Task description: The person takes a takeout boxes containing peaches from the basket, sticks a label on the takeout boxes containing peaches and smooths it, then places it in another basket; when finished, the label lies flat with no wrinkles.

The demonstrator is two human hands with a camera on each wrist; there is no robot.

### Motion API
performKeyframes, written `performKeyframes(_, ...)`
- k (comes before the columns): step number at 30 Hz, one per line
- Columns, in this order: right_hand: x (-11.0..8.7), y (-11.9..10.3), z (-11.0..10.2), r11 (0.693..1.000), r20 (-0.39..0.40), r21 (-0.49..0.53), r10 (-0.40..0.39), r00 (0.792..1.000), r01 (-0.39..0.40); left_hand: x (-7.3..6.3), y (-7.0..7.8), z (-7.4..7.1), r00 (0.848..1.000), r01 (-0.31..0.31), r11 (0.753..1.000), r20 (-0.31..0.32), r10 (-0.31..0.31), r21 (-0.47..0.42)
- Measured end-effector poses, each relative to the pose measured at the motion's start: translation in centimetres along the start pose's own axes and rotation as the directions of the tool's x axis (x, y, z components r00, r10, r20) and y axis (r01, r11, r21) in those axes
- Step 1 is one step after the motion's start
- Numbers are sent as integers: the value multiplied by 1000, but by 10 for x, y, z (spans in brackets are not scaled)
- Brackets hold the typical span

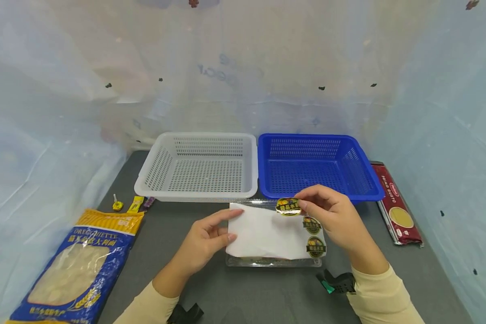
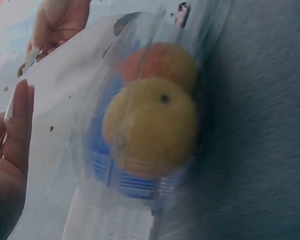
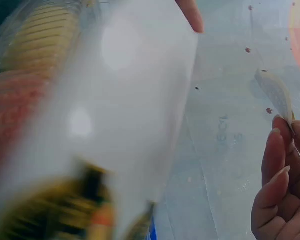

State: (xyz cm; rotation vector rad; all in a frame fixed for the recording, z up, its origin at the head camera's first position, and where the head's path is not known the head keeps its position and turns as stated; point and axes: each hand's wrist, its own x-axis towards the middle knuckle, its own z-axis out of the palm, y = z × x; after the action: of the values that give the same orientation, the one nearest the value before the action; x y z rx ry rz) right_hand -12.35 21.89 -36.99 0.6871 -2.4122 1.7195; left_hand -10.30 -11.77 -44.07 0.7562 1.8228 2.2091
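My left hand [image 1: 204, 240] pinches the left edge of a white sticker sheet [image 1: 263, 231] between thumb and fingers. Two oval gold-and-black stickers [image 1: 316, 247] remain on the sheet's right end. A loose sticker [image 1: 287, 206] of the same kind is pinched by its right edge in my right hand [image 1: 338, 218], over the sheet's upper right; its pale back [image 3: 277, 94] shows in the right wrist view. Beneath the sheet lies a clear plastic box [image 1: 273, 263], mostly covered. Through its wall the left wrist view shows round yellow fruit [image 2: 152, 132] and a reddish one [image 2: 162, 62].
Behind stand a white basket [image 1: 141, 184] and a blue basket [image 1: 372, 189], side by side. A blue-and-yellow pasta bag [image 1: 73, 265] lies at left, near a yellow lollipop [image 1: 117, 205] and small candies [image 1: 135, 204]. At right is a red packet [image 1: 398, 207].
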Motion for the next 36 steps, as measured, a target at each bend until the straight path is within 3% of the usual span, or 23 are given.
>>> performKeyframes(7,-3,2,-1,999,7,11,-46,999,46,-28,-11,10,995,46,999,85,-44,-19)
performKeyframes(13,-8,8,-1,1000,34,20,-21,999,21,-55,-17,14,978,94,995,192,-87,-28)
performKeyframes(20,-13,18,2,998,53,-9,64,997,-63,-73,-19,0,956,226,974,193,-220,-8)
performKeyframes(26,-15,28,7,995,79,17,92,993,-94,-76,-24,-15,930,265,964,264,-255,-3)
performKeyframes(28,-15,31,10,995,82,21,96,992,-98,-76,-27,-19,920,258,965,292,-260,46)
performKeyframes(31,-16,37,15,994,86,33,100,991,-103,-73,-26,-25,910,218,957,316,-270,189)
performKeyframes(33,-16,40,19,994,92,44,100,991,-105,-71,-21,-29,912,160,934,314,-264,320)
performKeyframes(36,-18,44,23,991,98,59,114,989,-121,-65,-9,-35,925,106,877,276,-260,470)
